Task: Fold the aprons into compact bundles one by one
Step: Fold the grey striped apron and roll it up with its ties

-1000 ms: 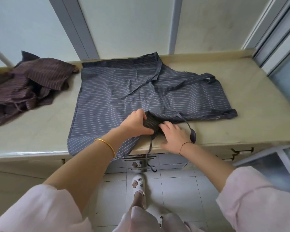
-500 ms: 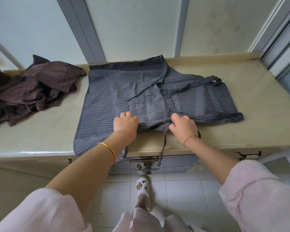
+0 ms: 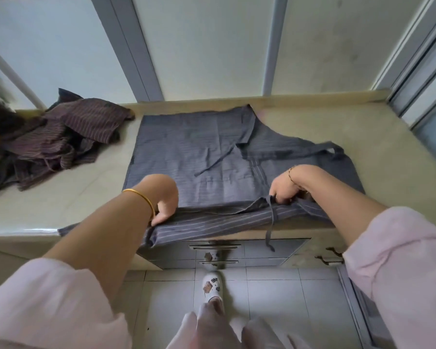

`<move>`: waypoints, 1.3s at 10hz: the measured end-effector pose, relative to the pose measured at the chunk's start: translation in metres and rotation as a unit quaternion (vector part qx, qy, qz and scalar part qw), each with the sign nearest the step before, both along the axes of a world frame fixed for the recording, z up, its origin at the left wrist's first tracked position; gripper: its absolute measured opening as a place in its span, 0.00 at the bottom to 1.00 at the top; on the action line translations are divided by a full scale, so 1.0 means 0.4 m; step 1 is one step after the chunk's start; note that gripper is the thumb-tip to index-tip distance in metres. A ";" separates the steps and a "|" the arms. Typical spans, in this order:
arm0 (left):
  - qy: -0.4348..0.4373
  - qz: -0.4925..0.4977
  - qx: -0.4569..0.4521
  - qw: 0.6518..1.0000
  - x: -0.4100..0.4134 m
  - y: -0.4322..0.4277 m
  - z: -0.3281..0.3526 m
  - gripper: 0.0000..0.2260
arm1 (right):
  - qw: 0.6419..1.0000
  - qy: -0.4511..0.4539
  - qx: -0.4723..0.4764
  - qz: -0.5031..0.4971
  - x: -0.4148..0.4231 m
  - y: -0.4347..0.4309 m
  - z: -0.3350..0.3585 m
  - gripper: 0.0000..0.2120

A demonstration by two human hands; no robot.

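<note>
- The grey striped apron (image 3: 212, 157) lies spread flat on the table (image 3: 388, 152), its near edge hanging just over the front lip.
- We have our left hand (image 3: 165, 201) pinching that near edge, and our right hand (image 3: 285, 190) curled round the same hem beside a dangling strap (image 3: 271, 222); each grip is closed on cloth.
- We judge the risk to be a crooked fold: unequal pulls would skew the edge, and the loose straps could bunch inside.
- We count one grey apron under our grip, and one heap of brown aprons (image 3: 58, 139) well to its left; their number we cannot tell.
</note>
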State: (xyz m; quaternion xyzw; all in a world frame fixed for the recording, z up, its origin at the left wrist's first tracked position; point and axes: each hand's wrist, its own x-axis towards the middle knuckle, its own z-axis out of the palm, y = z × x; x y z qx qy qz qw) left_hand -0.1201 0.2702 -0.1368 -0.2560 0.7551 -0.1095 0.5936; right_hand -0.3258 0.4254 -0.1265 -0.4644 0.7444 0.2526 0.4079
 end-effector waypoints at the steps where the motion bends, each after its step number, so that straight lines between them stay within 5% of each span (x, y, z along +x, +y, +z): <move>1: 0.014 -0.014 -0.010 1.000 -0.026 -0.040 0.027 0.20 | 0.999 0.014 -0.019 -0.022 -0.022 -0.063 0.039 0.06; 2: 0.173 0.035 -0.041 0.983 -0.075 -0.121 0.032 0.14 | 0.969 0.097 -0.208 -0.090 -0.088 -0.171 0.013 0.15; 3: 0.272 0.064 -0.061 0.958 -0.147 -0.197 -0.002 0.13 | 0.902 0.129 -0.342 -0.230 -0.146 -0.256 -0.049 0.17; 4: 0.295 0.086 -0.042 0.951 -0.213 -0.252 -0.062 0.12 | 0.902 0.060 -0.349 -0.248 -0.176 -0.314 -0.121 0.13; 6: 0.304 0.107 0.055 0.945 -0.304 -0.375 -0.127 0.13 | 0.847 -0.014 -0.377 -0.374 -0.239 -0.439 -0.216 0.07; 7: 0.280 0.089 0.093 0.951 -0.327 -0.405 -0.133 0.13 | 0.891 -0.002 -0.282 -0.354 -0.247 -0.471 -0.243 0.16; 8: 0.244 0.103 0.112 0.958 -0.350 -0.433 -0.126 0.13 | 0.704 -0.274 -0.288 -0.589 -0.281 -0.510 -0.208 0.11; 9: 0.204 0.114 0.117 0.965 -0.371 -0.453 -0.113 0.15 | 0.066 -0.555 -0.428 -0.710 -0.382 -0.517 -0.143 0.12; 10: 0.193 0.127 0.110 0.967 -0.382 -0.461 -0.109 0.15 | 0.045 -0.500 -0.480 -0.719 -0.444 -0.490 -0.117 0.25; 11: 0.193 0.134 0.105 0.966 -0.389 -0.460 -0.111 0.15 | 0.457 -0.274 -0.447 -0.719 -0.418 -0.454 -0.142 0.12; 12: 0.181 0.134 0.103 0.969 -0.394 -0.456 -0.101 0.15 | 0.776 -0.115 -0.307 -0.539 -0.372 -0.430 -0.128 0.11; 13: 0.169 0.123 0.102 0.973 -0.399 -0.454 -0.091 0.15 | 0.938 -0.099 -0.036 -0.331 -0.304 -0.407 -0.082 0.28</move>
